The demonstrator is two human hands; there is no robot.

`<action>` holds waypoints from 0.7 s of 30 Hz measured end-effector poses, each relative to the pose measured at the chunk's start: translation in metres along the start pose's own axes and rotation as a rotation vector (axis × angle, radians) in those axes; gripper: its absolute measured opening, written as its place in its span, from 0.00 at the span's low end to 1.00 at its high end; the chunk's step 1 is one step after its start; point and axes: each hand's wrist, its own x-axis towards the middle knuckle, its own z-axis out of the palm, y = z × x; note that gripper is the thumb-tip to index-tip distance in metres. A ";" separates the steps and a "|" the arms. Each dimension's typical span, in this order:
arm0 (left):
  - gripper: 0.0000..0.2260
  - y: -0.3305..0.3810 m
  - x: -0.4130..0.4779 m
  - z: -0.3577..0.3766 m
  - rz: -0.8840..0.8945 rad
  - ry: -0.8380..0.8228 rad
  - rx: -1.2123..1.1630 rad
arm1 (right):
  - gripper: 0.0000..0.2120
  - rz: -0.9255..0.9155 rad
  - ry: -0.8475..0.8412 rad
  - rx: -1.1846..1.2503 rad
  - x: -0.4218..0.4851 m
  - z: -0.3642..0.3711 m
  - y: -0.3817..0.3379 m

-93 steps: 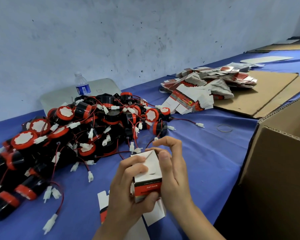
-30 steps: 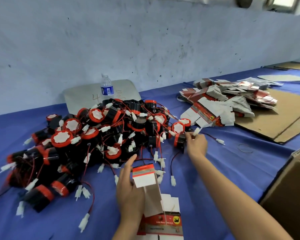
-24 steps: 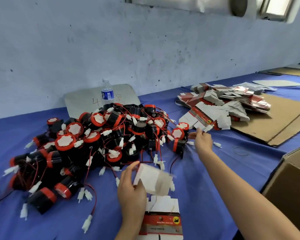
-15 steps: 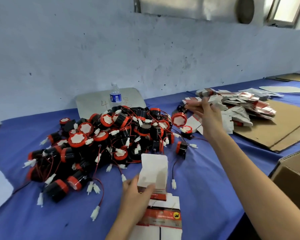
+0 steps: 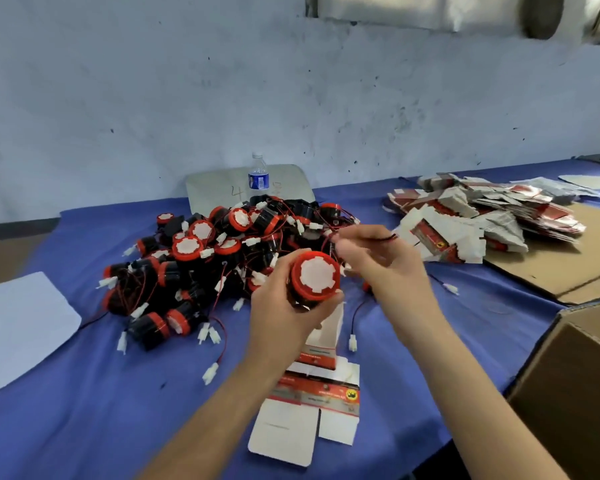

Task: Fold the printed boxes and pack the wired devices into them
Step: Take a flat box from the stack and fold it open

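Dozens of wired devices point(image 5: 201, 261) lie heaped on the blue table point(image 5: 84, 393) to my left, with a water bottle point(image 5: 258, 179) upright behind them. I see my left hand point(image 5: 284, 310) curled round one black-and-red device point(image 5: 314, 277), held above the folded box point(image 5: 323, 336), which stands beside a flat box blank point(image 5: 305, 417). My right hand point(image 5: 381, 261) pinches that device's red wire point(image 5: 381, 238). Farther right sits the pile of unfolded printed boxes point(image 5: 475, 216) on cardboard sheets point(image 5: 575, 268), then a brown carton point(image 5: 575, 386).
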 end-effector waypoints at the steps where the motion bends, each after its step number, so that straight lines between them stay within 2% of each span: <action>1: 0.22 -0.004 0.000 0.000 0.008 -0.023 0.048 | 0.08 -0.035 -0.063 -0.173 -0.005 0.000 0.007; 3: 0.21 -0.011 -0.003 0.003 0.024 -0.084 0.142 | 0.17 -0.076 -0.150 -0.476 -0.012 0.001 0.024; 5: 0.26 -0.019 -0.010 0.005 0.000 -0.144 0.181 | 0.19 -0.067 -0.177 -0.575 -0.014 0.002 0.034; 7: 0.36 -0.032 -0.017 0.001 -0.024 -0.173 0.219 | 0.16 -0.017 -0.128 -0.544 -0.012 -0.001 0.044; 9: 0.44 -0.051 -0.019 -0.010 -0.045 -0.134 0.227 | 0.13 0.078 -0.064 -0.418 -0.008 -0.004 0.053; 11: 0.54 -0.069 -0.012 -0.019 -0.190 -0.169 0.143 | 0.11 0.209 -0.070 -0.230 -0.003 -0.001 0.059; 12: 0.57 -0.078 -0.007 -0.022 -0.274 -0.256 0.114 | 0.10 0.255 -0.086 -0.193 -0.001 0.001 0.062; 14: 0.58 -0.093 0.002 -0.019 -0.362 -0.473 0.101 | 0.10 0.291 -0.102 -0.225 0.005 0.008 0.071; 16: 0.56 -0.107 0.007 -0.011 -0.383 -0.605 0.063 | 0.11 0.295 -0.111 -0.341 0.009 0.015 0.078; 18: 0.54 -0.118 0.004 -0.004 -0.370 -0.630 0.031 | 0.14 0.282 -0.129 -0.563 0.010 0.018 0.085; 21: 0.51 -0.124 -0.011 0.007 -0.365 -0.523 -0.013 | 0.16 0.275 -0.130 -0.750 0.008 0.015 0.091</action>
